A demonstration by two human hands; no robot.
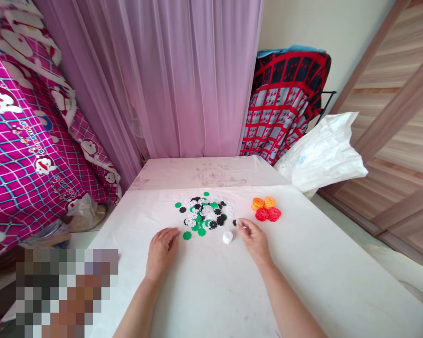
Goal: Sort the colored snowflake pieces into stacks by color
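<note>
A loose pile of small flower-edged plastic discs (208, 212) in green, black, white and clear lies in the middle of the table. My left hand (162, 248) rests on the tabletop just left of the pile, open, its fingers loosely curved; a green disc (187, 235) lies off its fingertips. On the other side, my right hand (252, 238) is closed in a pinch at a black flower-edged disc (234, 222). Between the hands, close to the right one, stands a small white stack of discs (227, 237). Orange stacks (264, 203) and red stacks (268, 214) sit beyond my right hand.
The table has a pale cover (211, 295). A pink curtain (197, 80) hangs behind it. At the right edge leans a white plastic bag (324, 152), near a red patterned cloth (281, 103). Magenta patterned fabric (31, 141) hangs at left; a pixelated patch hides the lower left.
</note>
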